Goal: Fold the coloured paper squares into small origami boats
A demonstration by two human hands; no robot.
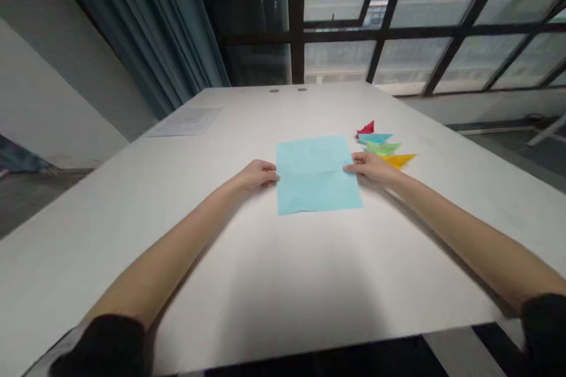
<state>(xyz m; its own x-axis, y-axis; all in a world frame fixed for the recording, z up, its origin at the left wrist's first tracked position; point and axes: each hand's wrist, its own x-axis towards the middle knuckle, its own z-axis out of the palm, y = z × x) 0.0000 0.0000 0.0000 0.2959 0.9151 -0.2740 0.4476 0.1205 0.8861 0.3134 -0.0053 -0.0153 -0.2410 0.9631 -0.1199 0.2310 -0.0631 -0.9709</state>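
A light blue square sheet of paper (316, 179) lies on the white table in front of me, with a faint crease running across its middle. My left hand (259, 175) pinches its left edge between thumb and fingers. On the opposite side, my right hand (369, 167) grips the right edge in the same way. Just beyond my right hand stand several folded paper pieces in a row: a red one (366, 129), a blue one (375, 138), a green one (382, 148) and a yellow one (400, 160), partly hidden by that hand.
The long white table (177, 200) reaches toward the windows. A printed sheet (186, 121) lies at its far left edge. Two round inserts (274, 91) sit near the far end. A blue curtain (145, 23) hangs behind on the left.
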